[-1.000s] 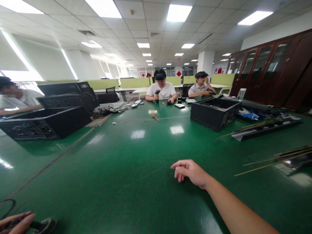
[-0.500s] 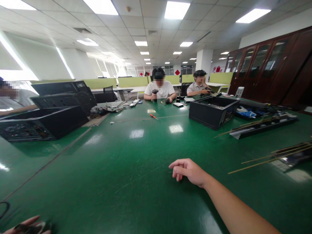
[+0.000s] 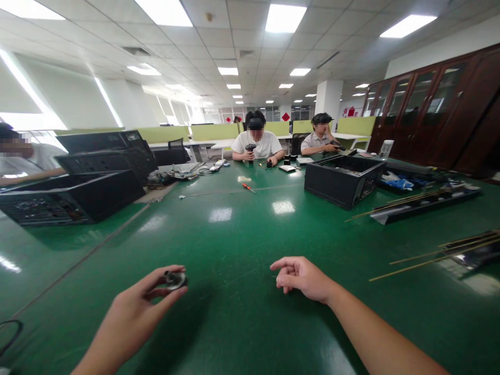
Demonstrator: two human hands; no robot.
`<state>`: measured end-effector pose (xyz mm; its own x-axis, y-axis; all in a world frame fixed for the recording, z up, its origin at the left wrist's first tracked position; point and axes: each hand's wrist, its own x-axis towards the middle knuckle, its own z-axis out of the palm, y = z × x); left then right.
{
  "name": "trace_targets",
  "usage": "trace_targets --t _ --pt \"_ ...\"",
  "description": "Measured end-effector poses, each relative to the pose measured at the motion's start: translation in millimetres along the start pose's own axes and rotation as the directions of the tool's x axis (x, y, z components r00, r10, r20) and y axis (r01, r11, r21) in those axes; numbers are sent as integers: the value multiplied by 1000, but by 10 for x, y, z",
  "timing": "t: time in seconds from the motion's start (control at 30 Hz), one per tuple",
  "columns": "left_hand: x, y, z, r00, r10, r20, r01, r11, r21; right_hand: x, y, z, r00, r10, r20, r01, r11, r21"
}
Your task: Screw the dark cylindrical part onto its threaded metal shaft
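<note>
Metal, judging by its dull shine, made up the small round part point(image 3: 176, 282) in my grip, a disc-like piece with a short stub on one side. My left hand point(image 3: 135, 307) had it clamped between thumb and fingertips, seemingly above the green tabletop point(image 3: 234, 234) rather than resting on it. As far as I could judge, picking it up was done; it was neither set down nor joined to anything, and only one hand was on it. My right hand point(image 3: 307, 279) was well apart from it, fingers loosely curled and thumb away from the forefinger, with nothing in it that I could see; whether it touched the tabletop I could not tell. Near the left edge lay a loop of black cable point(image 3: 21, 329), and off to my right thin yellowish rods point(image 3: 410, 267) stuck out. Farther ahead lay an orange screwdriver point(image 3: 247, 187), untouched, with an open black case point(image 3: 328, 187) to its right and more black cases point(image 3: 109, 195) well to its left. Beyond it, a co-worker in a white shirt point(image 3: 265, 146) gripped a drill point(image 3: 250, 148).
</note>
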<state>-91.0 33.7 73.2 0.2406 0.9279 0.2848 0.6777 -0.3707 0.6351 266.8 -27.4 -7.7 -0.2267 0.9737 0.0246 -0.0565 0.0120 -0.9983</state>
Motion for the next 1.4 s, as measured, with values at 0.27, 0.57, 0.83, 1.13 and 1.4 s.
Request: trace_targets --t 0.27,0.57,0.83,1.13,1.4 --pt "-52 902 950 863 329 383 -272 942 -195 -58 -17 81 995 -63 74 71 992 -104" --pt "-248 694 1171 865 334 374 -242 931 -273 -205 -194 234 976 -136 172 205 844 -496" --pt "-183 674 1219 866 369 338 -250 904 -348 -197 -175 258 987 -140 79 161 805 -571" --pt "-207 649 1253 916 242 321 -146 944 -295 -209 -191 268 977 -207 58 196 749 -633" --pt "-197 636 1270 922 243 302 -156 946 -283 -202 -169 272 950 -298 90 275 667 -693"
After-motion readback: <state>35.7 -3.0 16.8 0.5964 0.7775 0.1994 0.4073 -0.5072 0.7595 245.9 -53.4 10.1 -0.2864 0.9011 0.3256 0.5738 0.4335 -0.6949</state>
